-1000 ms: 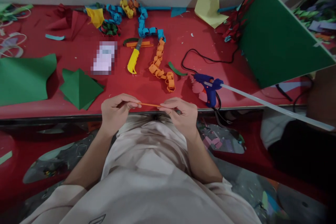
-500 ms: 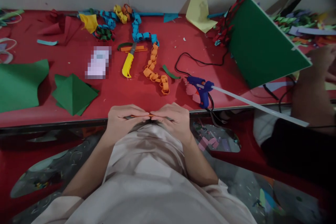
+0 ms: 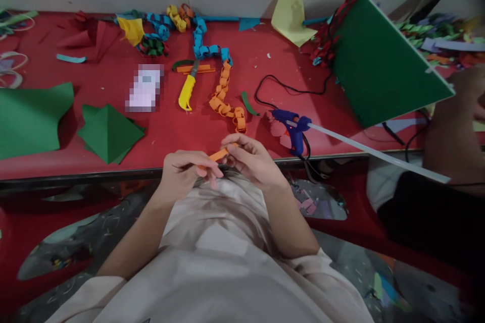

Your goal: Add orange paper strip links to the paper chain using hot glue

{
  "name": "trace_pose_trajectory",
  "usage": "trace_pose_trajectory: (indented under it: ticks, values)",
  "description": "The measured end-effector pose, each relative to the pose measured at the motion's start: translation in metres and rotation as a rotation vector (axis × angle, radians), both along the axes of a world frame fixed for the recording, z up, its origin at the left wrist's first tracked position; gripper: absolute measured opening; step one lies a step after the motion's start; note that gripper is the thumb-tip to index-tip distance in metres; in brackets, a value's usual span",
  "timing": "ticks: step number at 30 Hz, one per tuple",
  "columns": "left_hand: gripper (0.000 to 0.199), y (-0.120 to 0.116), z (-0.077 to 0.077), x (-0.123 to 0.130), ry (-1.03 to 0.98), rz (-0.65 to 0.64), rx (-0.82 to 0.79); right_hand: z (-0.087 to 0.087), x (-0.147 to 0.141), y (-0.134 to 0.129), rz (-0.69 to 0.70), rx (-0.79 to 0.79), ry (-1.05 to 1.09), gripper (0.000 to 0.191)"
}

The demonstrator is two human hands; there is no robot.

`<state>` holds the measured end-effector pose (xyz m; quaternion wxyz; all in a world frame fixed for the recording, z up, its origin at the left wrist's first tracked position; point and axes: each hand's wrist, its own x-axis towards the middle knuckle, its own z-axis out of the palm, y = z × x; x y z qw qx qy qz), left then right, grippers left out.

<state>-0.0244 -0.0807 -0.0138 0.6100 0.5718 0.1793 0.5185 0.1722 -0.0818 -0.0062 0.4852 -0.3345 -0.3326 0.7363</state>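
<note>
Between my two hands is an orange paper strip (image 3: 219, 154), slanting up toward the right. My left hand (image 3: 185, 174) has its fingers closed around the strip's lower end. The fingers of my right hand (image 3: 252, 161) pinch the upper end. Just beyond them lies a paper chain (image 3: 223, 88), its near links orange and its farther ones blue. A yellow-handled knife (image 3: 187, 92) rests left of the chain, its blade against more orange strips (image 3: 202, 68). To the right sits a blue glue gun (image 3: 291, 123) with a long white glue stick (image 3: 364, 147) in its back.
Folded green paper (image 3: 108, 133) and a pixelated flat object (image 3: 146, 88) lie on the red table (image 3: 170, 136). A green board (image 3: 386, 65) leans at the right. Beside it a co-worker's arm (image 3: 450, 121) rests near the edge. Black cord (image 3: 288, 88) loops behind the glue gun.
My right hand has risen and turned, so the orange strip now shows its broad side and tilts. The fingers of my left hand have spread a little. The view has shifted slightly.
</note>
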Motion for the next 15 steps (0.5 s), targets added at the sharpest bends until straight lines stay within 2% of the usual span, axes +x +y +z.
trace_pose_trajectory:
  ticks: [3, 7, 11, 15]
  values:
    - [0.021, 0.0, 0.006, -0.003, 0.213, 0.047, 0.185, 0.003, -0.001, 0.011, -0.008, -0.11, 0.026, 0.041]
    - [0.04, -0.001, 0.011, -0.01, 0.523, 0.159, 0.419, 0.011, -0.001, 0.021, -0.028, -0.081, -0.087, 0.035]
    - [0.041, -0.004, 0.011, -0.007, 0.673, 0.296, 0.455, 0.027, -0.001, 0.023, -0.133, 0.077, -0.223, 0.026]
    - [0.028, -0.003, 0.009, -0.002, 0.783, 0.456, 0.462, 0.044, 0.001, 0.01, -0.047, 0.154, -0.218, 0.024]
